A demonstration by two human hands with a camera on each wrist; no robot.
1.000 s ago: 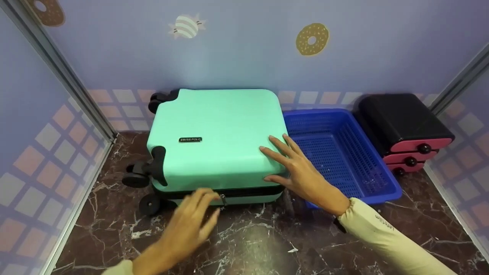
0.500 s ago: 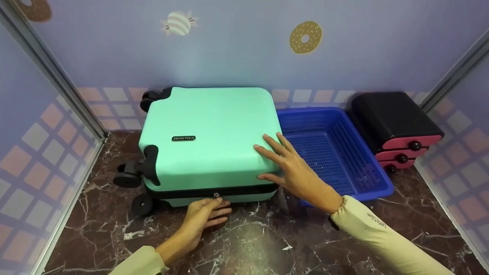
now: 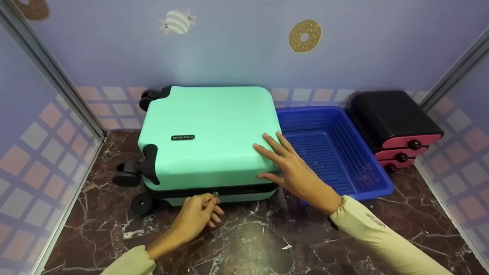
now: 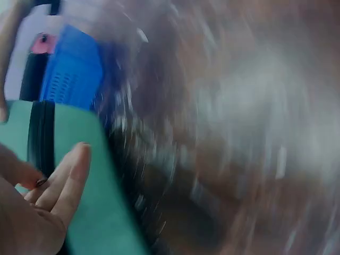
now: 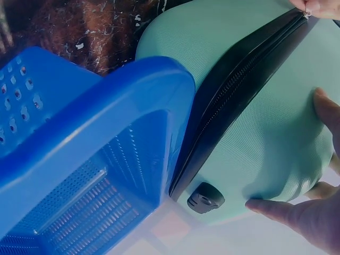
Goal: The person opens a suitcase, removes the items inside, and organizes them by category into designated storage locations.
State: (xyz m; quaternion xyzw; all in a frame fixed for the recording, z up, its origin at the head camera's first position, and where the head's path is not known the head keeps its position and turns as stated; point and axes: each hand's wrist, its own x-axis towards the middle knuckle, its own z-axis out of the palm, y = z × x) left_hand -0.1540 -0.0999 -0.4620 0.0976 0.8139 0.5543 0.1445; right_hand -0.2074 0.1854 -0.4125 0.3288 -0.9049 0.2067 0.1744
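Observation:
A mint-green hard-shell suitcase (image 3: 214,118) lies flat on the floor, its black wheels (image 3: 128,177) pointing left. Along its front side runs a black zipper band (image 3: 244,189). My left hand (image 3: 195,215) pinches the small metal zipper pull (image 5: 307,15) between thumb and forefinger, the other fingers bent loosely below. Across the suitcase's front right corner rests my right hand (image 3: 300,177), fingers spread over the top and thumb against the side. In the right wrist view a black lock (image 5: 205,197) shows on the suitcase's end, beside the zipper band.
A blue perforated plastic basket (image 3: 376,164) stands just right of the suitcase. Beyond it sits a black box with pink drawers (image 3: 401,118). Patterned panel walls (image 3: 237,46) enclose the back and both sides. The floor (image 3: 244,244) is dark, marbled and shiny.
My left hand has come up to the suitcase's front and taken hold of the zipper pull, shifting slightly left since half a second ago. The right hand has stayed on the corner.

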